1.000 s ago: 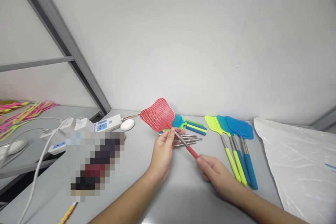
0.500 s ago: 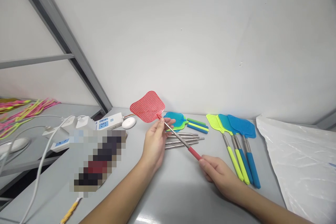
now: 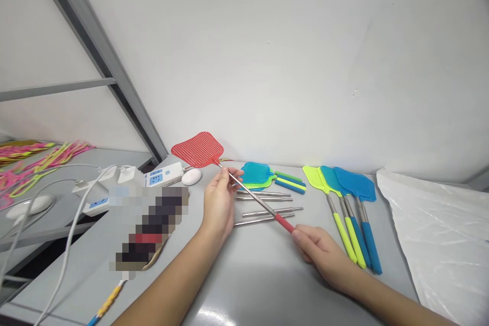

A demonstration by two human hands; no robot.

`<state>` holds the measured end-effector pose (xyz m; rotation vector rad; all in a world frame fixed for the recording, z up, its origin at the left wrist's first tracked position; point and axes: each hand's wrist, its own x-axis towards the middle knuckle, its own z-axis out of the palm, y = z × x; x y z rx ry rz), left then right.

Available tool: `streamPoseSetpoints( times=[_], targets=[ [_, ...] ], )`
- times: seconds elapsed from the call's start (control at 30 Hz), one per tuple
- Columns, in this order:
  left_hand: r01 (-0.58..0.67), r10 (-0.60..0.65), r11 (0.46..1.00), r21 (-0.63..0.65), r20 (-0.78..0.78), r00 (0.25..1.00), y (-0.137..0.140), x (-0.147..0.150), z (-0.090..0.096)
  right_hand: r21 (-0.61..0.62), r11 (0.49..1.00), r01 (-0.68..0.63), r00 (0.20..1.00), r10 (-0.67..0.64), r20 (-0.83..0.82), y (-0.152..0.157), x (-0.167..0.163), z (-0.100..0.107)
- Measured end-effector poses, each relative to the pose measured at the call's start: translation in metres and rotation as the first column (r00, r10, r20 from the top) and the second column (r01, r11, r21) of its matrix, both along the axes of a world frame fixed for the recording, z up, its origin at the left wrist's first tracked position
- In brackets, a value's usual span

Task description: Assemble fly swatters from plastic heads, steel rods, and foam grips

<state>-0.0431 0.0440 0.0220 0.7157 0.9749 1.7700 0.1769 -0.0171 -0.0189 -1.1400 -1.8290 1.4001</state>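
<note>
A red fly swatter point(image 3: 200, 150) with a perforated head and a thin metal rod is held aslant above the table. My right hand point(image 3: 319, 249) is wrapped round the end of its red grip. My left hand point(image 3: 221, 198) pinches the metal rod below the head. Under the rod lie several loose metal rods point(image 3: 267, 197), partly covered by my left hand. Beyond them are stacked blue and green swatter heads point(image 3: 257, 175) beside loose coloured grips point(image 3: 290, 182). Several assembled blue and yellow-green fly swatters point(image 3: 353, 183) lie overlapping to the right.
A white plastic sheet point(image 3: 439, 234) covers the table's right side. At left are power strips point(image 3: 164, 175) with cables, a white oval object point(image 3: 191, 177) and a pixelated item point(image 3: 153, 232). Pink and yellow cords point(image 3: 49, 163) lie at far left, past a metal frame post point(image 3: 103, 61).
The red head has moved left, farther from my right hand, and more metal rod shows. My left hand has shifted slightly left along with it. My right hand stays on the grip.
</note>
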Motion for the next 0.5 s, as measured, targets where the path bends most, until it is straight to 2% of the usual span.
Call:
streamPoseSetpoints(
  times=[0.1, 0.23, 0.3, 0.37, 0.4, 0.47, 0.5],
  targets=[
    [0.051, -0.052, 0.998, -0.032, -0.041, 0.998, -0.004, 0.006, -0.002, -0.011, 1.0, 0.014, 1.0, -0.014, -0.023, 0.0, 0.001, -0.001],
    [0.272, -0.283, 0.957, -0.102, -0.116, 0.952, -0.019, 0.029, -0.014, -0.055, 0.998, 0.043, 0.995, -0.047, -0.086, 0.001, 0.0, -0.003],
    [0.353, -0.369, 0.92, -0.168, -0.075, 0.927, -0.027, 0.041, -0.02, -0.092, 0.994, 0.062, 0.986, -0.075, -0.151, 0.002, 0.0, -0.005],
    [0.466, -0.493, 0.847, -0.256, -0.049, 0.869, -0.035, 0.048, -0.025, -0.124, 0.988, 0.097, 0.967, -0.123, -0.223, 0.004, 0.001, -0.008],
    [0.535, -0.575, 0.789, -0.303, -0.056, 0.816, -0.038, 0.051, -0.026, -0.135, 0.984, 0.117, 0.956, -0.149, -0.255, 0.005, 0.001, -0.01],
    [0.642, -0.731, 0.663, -0.385, -0.151, 0.665, -0.043, 0.053, -0.027, -0.149, 0.978, 0.146, 0.935, -0.185, -0.301, 0.007, 0.002, -0.012],
    [0.657, -0.771, 0.632, -0.412, -0.245, 0.588, -0.045, 0.053, -0.027, -0.149, 0.977, 0.154, 0.929, -0.195, -0.314, 0.007, 0.003, -0.012]
  ],
)
